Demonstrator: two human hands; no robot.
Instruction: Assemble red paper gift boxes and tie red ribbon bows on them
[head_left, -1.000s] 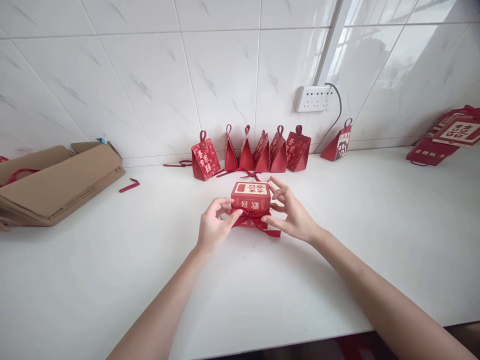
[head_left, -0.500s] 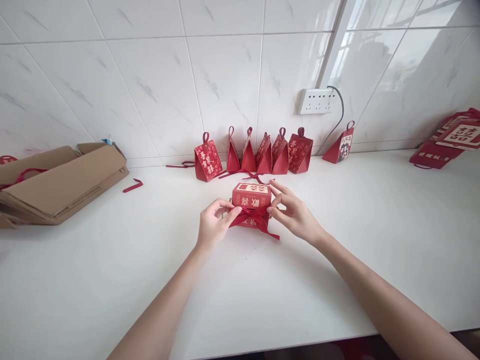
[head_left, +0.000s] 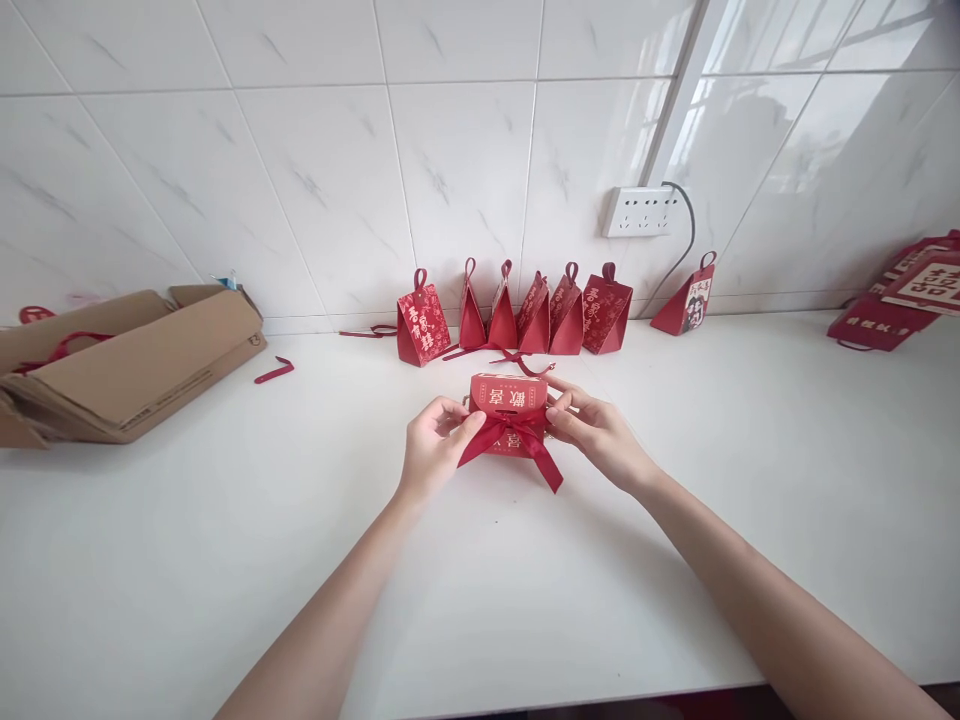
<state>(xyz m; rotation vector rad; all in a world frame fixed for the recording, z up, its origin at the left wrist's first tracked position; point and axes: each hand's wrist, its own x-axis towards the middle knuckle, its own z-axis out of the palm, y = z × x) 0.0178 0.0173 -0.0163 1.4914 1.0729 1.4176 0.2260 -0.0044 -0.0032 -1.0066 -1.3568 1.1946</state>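
Note:
A small red gift box (head_left: pixel 510 392) with pale lettering rests on the white table between my hands. Across its near side runs a red ribbon (head_left: pixel 511 428) tied in a bow, one tail hanging to the lower right. My left hand (head_left: pixel 439 442) pinches the ribbon's left loop at the box's left edge. On the other side, my right hand (head_left: pixel 596 430) has its thumb and fingers closed on the right end of the bow, against the box's right edge; its fingertips are partly hidden.
Several red triangular boxes (head_left: pixel 472 322) with loops stand along the tiled wall, loose ribbons (head_left: pixel 521 362) before them. Left are an open cardboard box (head_left: pixel 142 375) and a red strip (head_left: pixel 274 370). A lone triangular box (head_left: pixel 686 300) and red bags (head_left: pixel 874 318) stand right, below a socket strip (head_left: pixel 645 213).
The gift box has tipped so less of its top and more of its front shows. The bow sits flatter and its tail hangs lower. The camera view has shifted slightly.

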